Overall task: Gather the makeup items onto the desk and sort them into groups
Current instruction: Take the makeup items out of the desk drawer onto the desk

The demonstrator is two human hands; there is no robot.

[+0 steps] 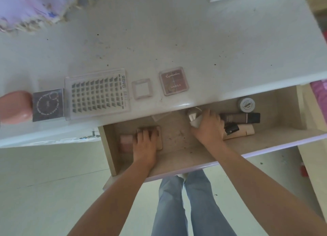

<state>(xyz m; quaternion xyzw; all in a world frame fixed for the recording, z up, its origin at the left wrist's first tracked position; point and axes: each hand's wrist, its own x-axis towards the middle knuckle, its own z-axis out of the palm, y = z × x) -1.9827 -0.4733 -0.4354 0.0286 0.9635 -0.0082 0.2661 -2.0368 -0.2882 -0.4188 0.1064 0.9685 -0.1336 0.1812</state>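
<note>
Both hands reach into the open drawer (177,158) under the white desk (159,41). My left hand (145,142) lies on a beige compact (159,138), fingers curled over its far edge, beside a pink palette (126,142). My right hand (209,126) grips a small silver-capped item (193,117). To its right in the drawer lie a brown foundation tube (240,118), a beige tube (242,132) and a round white jar (246,104). On the desk stand a lash tray (98,94), a small clear square case (141,88), a brown eyeshadow palette (173,81) and a grey box (48,107).
A pink rounded object (15,106) sits at the desk's left edge beside the grey box. Lilac fringed fabric (30,7) lies at the back left. A shelf unit (315,112) stands to the right of the drawer. My legs and pale floor (53,191) show below.
</note>
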